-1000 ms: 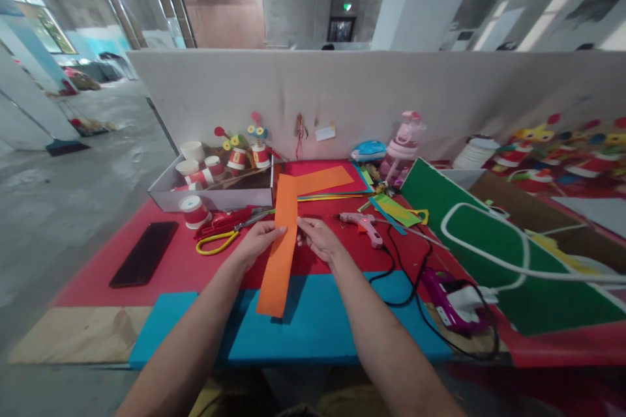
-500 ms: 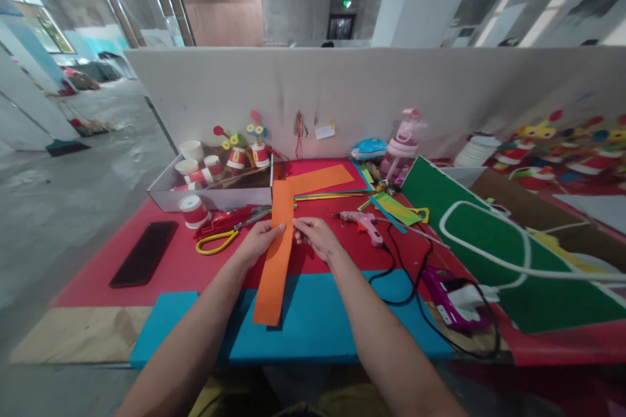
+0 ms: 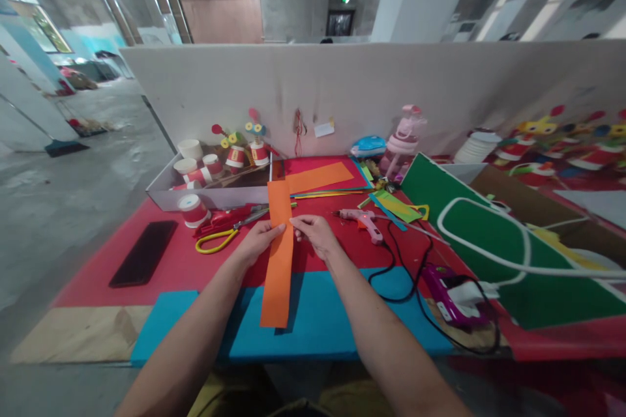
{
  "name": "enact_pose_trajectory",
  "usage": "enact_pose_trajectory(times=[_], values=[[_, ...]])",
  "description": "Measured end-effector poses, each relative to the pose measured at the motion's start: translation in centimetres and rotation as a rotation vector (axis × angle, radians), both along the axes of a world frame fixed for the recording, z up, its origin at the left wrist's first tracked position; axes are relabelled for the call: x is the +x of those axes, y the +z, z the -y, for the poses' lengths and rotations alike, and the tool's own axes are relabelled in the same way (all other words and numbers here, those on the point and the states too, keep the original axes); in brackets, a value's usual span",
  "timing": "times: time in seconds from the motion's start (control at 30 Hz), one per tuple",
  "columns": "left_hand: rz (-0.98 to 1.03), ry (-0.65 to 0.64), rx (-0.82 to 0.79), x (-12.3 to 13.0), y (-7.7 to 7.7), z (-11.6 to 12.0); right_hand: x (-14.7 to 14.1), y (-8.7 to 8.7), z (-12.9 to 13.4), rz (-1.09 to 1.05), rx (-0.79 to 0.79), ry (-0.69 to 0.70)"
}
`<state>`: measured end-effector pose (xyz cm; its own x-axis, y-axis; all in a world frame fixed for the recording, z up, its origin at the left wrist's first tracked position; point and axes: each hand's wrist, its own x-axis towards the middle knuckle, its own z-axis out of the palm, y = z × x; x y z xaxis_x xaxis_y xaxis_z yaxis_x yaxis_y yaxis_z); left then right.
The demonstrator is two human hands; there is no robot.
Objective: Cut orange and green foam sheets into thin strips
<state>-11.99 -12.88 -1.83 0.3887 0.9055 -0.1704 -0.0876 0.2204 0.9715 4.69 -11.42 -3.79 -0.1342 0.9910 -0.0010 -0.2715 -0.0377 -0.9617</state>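
A long orange paper strip is held up lengthwise over the table, its near end above the blue sheet. My left hand pinches its left edge, thumb lying on the front. My right hand has thumb and fingertips closed at the strip's right edge. Left of the strip lie yellow-handled scissors, their blades pointing toward it. To the right of my right hand rests a pink hot glue gun with a small red light on. Behind the strip, another orange paper piece lies on stacked coloured sheets.
A white box with paper cups and cup figures stands at the back left. A black phone lies at left. On the right are a purple power block, loose cables and a leaning green board. A pink bottle stands behind.
The strip's near end has swung slightly to the right, so it hangs straighter. Both hands keep nearly the same place and grip.
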Motion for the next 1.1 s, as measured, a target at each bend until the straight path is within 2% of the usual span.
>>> enact_pose_trajectory(times=[0.23,0.4,0.47,0.57,0.7,0.83,0.93,1.03,1.1], values=[[0.004,0.138,0.032,0.2,-0.71,-0.41,-0.83,-0.07,0.43,0.197,0.062,-0.131],[0.003,0.094,0.025,0.04,-0.63,-0.4,-0.46,-0.45,0.17,-0.016,-0.04,0.023],[0.006,0.059,0.029,0.04,-0.48,-0.26,-0.22,-0.55,-0.01,-0.055,-0.075,0.042],[0.008,0.041,0.031,0.1,-0.36,-0.11,-0.08,-0.52,-0.12,-0.054,-0.094,0.026],[0.01,0.041,0.03,0.17,-0.54,-0.26,-0.42,-0.14,0.23,0.017,-0.023,-0.05],[0.007,0.126,0.023,0.24,-0.83,-0.5,-0.88,0.12,0.67,0.149,0.05,-0.132],[0.01,0.142,0.011,0.28,-0.7,-0.45,-0.9,-0.01,0.58,0.092,0.017,-0.084],[-0.002,0.101,0.032,0.34,-0.45,-0.26,-0.69,-0.27,0.23,-0.023,-0.045,-0.014],[-0.02,0.074,0.053,0.39,-0.44,-0.18,-0.56,-0.35,0.09,-0.021,-0.045,-0.022]])
